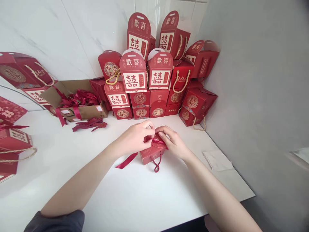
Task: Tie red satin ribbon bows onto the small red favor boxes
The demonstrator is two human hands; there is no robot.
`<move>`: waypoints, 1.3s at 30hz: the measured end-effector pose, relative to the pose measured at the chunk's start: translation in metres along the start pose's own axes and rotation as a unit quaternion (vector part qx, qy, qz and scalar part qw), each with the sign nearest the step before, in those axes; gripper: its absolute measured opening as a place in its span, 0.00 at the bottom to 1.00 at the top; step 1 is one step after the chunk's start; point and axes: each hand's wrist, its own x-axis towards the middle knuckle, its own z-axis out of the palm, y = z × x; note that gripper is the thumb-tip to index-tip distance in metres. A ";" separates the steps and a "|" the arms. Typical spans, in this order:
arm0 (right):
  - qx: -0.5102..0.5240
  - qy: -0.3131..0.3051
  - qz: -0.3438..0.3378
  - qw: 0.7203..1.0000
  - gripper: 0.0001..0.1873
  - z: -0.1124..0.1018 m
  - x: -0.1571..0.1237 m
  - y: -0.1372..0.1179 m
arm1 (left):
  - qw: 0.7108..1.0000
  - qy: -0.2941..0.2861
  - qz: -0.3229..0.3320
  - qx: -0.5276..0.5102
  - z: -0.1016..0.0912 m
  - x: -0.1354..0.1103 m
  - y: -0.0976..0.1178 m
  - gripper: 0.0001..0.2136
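Observation:
A small red gift box (152, 154) with a twisted red cord handle (157, 167) rests on the white table between my hands. A dark red satin ribbon (127, 160) runs over its top, one tail lying out to the left on the tabletop. My left hand (142, 135) is closed above the box's left side, pinching the ribbon, though the fingertips partly hide it. On the right side, my right hand (171, 140) has its thumb and fingers closed on the ribbon at the top of the box.
Stacked red gift boxes (158, 72) line the wall behind. To the left stands an open cardboard box (96, 112) full of ribbons, with loose ribbons (89, 124) before it. More red boxes (9, 141) sit at the far left. A white tissue (218, 160) lies right, beside the grey wall (256, 96).

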 end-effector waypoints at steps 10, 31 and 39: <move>-0.017 -0.044 0.021 0.999 0.09 -0.004 0.007 -0.003 | 0.969 0.154 0.156 0.116 0.023 -0.014 -0.020 0.05; -0.122 -0.049 -0.101 0.986 0.07 -0.006 0.007 -0.007 | 0.951 0.201 0.189 0.141 0.032 -0.022 -0.020 0.06; -0.150 -0.010 -0.108 0.983 0.08 -0.004 0.008 -0.010 | 0.946 0.221 0.193 0.137 0.031 -0.022 -0.017 0.05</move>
